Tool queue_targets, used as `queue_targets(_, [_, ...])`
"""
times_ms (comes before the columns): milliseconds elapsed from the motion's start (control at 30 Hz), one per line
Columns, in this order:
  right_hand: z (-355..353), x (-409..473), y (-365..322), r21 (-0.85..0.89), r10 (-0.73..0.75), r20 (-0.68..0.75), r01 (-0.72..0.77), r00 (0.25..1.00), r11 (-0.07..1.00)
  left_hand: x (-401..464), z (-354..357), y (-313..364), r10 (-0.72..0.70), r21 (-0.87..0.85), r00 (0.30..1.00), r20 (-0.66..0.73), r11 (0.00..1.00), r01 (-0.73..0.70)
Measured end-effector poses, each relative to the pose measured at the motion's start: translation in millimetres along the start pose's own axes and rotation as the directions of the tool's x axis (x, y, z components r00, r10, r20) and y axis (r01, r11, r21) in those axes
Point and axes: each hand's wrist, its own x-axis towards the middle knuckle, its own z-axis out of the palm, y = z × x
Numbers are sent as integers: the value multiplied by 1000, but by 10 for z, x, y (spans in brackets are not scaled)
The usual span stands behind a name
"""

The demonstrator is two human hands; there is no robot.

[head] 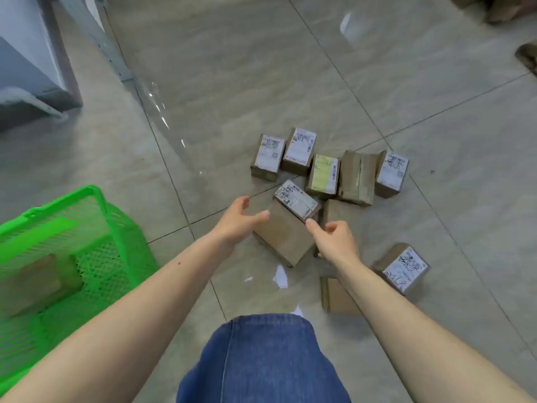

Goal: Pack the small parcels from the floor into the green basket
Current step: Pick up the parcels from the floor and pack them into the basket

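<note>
Floor (232,68) under me is big glossy grey-beige tiles with thin dark grout lines, shiny enough to throw back a pale patch of light (350,23) up top. Far left there's a grey-blue cabinet (20,74) with a dark brown edge, and a pale metal rail (113,58) runs along the floor beside it. Bit blurry overall.

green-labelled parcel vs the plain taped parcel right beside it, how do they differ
The green-labelled parcel lies with a printed green and white label facing up; the plain taped parcel shows only bare brown cardboard with tape along its middle. The plain one looks somewhat larger and more crumpled, the labelled one neater. Both are small brown boxes lying flat on the tiled floor, side by side in the same row, with neither hand on them.
</note>
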Motion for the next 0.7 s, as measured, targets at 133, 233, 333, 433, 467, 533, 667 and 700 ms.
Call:
queue_targets(133, [444,669,505,-10,168,174,-169,970,986,725,277,-550,20,143,1000,1,990,-20])
queue_targets(233, [706,1064,739,-35,233,251,-232,939,972,1160,457,-814,39,168,999,6,985,-40])
queue_targets(333, [924,1351,867,-2,216,262,-223,941,975,1475,583,-1006,42,181,999,-6,983,-40])
queue_targets(433, [1051,1491,970,12,186,239,-194,953,981,1634,666,-1152,28,180,999,-28,983,-23])
queue_targets(467, [1067,1499,985,3,174,230,-179,958,984,1680,675,-1202,32,182,999,-33,983,-25])
queue_targets(533, [1082,1523,1000,-4,156,199,-158,968,987,1730,676,-1262,47,185,999,-27,982,-41])
queue_targets(667, [1055,1483,968,32,137,165,-144,977,989,1614,637,-1168,48,178,997,-56,983,-38])
queue_targets(700, [1036,1441,936,54,130,162,-140,978,989,1538,604,-1115,56,179,996,-70,983,-43])
